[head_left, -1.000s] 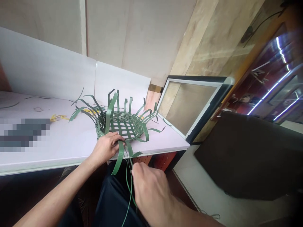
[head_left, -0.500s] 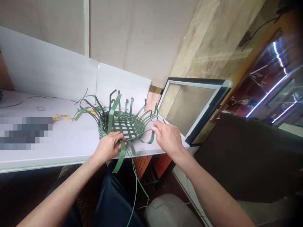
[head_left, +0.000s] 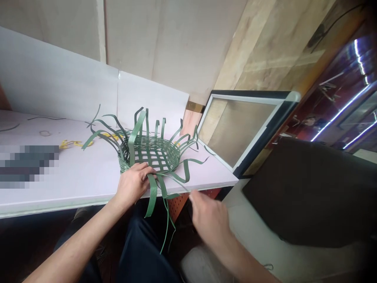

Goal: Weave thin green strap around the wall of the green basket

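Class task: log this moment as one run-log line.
left hand: holds basket rim | right hand: blurred, by table edge

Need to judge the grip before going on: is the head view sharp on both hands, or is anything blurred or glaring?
Head view: left hand and green woven basket are sharp; right hand is smeared by motion blur, its grip unreadable; light streaks glare at top right; a pixelated patch masks part of the table.
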The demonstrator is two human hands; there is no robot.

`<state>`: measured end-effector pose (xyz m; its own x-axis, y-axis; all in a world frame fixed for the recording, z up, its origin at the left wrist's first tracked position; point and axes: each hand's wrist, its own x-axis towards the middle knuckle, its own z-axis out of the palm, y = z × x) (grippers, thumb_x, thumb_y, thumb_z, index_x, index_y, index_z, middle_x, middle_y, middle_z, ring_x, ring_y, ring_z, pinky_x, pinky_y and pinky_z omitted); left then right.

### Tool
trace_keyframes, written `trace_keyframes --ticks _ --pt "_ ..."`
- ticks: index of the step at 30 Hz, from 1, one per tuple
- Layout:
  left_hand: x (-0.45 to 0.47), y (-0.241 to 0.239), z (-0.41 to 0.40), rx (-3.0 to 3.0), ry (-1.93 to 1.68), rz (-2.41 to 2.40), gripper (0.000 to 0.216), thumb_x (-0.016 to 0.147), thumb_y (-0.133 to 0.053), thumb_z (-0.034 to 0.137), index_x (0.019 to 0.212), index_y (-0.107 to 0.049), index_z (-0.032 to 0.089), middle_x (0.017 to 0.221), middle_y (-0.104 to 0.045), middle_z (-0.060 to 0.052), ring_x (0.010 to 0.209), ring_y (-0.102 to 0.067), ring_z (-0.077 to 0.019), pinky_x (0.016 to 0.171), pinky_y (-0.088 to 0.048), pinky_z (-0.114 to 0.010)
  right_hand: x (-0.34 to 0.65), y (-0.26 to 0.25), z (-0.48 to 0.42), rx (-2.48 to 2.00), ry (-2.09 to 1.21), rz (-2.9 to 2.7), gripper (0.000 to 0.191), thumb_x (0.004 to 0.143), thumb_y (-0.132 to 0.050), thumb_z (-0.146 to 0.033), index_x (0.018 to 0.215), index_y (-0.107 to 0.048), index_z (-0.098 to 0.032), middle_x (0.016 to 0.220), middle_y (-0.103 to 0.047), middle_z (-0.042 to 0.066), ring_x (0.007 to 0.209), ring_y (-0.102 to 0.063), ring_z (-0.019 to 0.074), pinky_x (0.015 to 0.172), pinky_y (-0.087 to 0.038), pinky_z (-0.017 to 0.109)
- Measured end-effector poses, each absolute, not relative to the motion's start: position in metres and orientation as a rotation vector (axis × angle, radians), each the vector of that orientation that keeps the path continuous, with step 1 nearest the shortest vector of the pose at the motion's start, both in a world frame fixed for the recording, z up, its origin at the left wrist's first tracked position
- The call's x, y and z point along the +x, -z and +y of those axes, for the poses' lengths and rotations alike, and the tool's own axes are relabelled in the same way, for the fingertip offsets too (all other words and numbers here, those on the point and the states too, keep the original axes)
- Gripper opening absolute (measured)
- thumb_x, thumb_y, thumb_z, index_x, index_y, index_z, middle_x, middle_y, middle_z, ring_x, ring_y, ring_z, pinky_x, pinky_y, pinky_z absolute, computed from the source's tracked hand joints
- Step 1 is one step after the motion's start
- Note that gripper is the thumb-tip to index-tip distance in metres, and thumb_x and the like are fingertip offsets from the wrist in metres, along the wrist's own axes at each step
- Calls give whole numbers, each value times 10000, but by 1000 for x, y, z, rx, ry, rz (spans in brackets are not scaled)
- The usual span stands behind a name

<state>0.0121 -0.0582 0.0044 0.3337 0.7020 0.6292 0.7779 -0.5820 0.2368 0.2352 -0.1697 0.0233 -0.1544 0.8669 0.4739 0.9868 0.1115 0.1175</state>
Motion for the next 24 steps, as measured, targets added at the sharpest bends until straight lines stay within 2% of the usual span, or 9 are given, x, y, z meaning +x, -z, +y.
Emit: trace_keyframes --ticks 4,7,9,11,13,15,18,21,24 --pt "18 5 -57 -2443 1038 -1314 124 913 -576 250 907 -697 229 812 -640 -1 804 -583 -181 631 -384 -269 263 -4 -118 -2173 377 -2010 197 948 -477 -185 921 -668 -223 713 -678 13 638 -609 171 550 -287 266" --pt "19 9 -55 -2402 1074 -1292 158 931 -562 286 884 -700 225 786 -638 -2 762 -564 -173 610 -374 -269 253 5 -103 -1943 563 -2009 252 924 -456 -107 1010 -680 -185 873 -684 74 817 -622 218 763 -419 331" --pt "19 8 -53 -2387 1107 -1288 184 936 -557 311 869 -701 219 785 -643 -5 760 -561 -173 615 -377 -268 236 7 -102 -1679 628 -2037 247 927 -489 -138 1098 -664 -175 961 -673 92 928 -603 238 956 -395 407" --pt "19 4 -50 -2379 1134 -1305 193 936 -558 318 859 -699 212 792 -650 -6 771 -566 -172 629 -386 -265 215 9 -100 -1480 603 -2057 281 922 -541 -205 1189 -617 -162 999 -666 95 969 -588 242 1034 -365 431" --pt "18 1 -48 -2392 1155 -1327 188 935 -561 310 855 -695 205 801 -656 -5 778 -571 -169 638 -392 -260 198 13 -93 -1432 563 -2020 293 905 -579 -265 1168 -600 -138 981 -660 99 943 -590 248 974 -425 411" --pt "16 -1 -46 -2417 1167 -1335 177 930 -570 305 858 -694 202 805 -657 -6 780 -574 -166 648 -397 -255 186 21 -83 -1472 533 -1948 241 900 -583 -305 1074 -606 -139 938 -655 98 871 -605 249 823 -484 368" --pt "13 -2 -44 -2444 1185 -1338 168 926 -580 310 875 -696 201 812 -659 -7 797 -585 -165 666 -406 -252 185 33 -66 -1447 518 -1931 176 935 -520 -258 1056 -606 -164 892 -671 71 741 -628 204 636 -458 286" --pt "10 -2 -42 -2477 1185 -1327 174 927 -579 326 889 -691 199 819 -659 -7 815 -599 -167 681 -413 -254 196 37 -55 -1288 608 -2019 289 964 -472 -203 1227 -588 -185 811 -696 38 643 -630 157 595 -419 244" --pt "9 -2 -40 -2499 1165 -1326 173 924 -584 329 876 -680 193 821 -655 -8 813 -608 -166 684 -414 -260 206 33 -53 -1162 655 -2094 327 965 -491 -220 1272 -602 -219 816 -725 32 658 -651 136 599 -408 226"
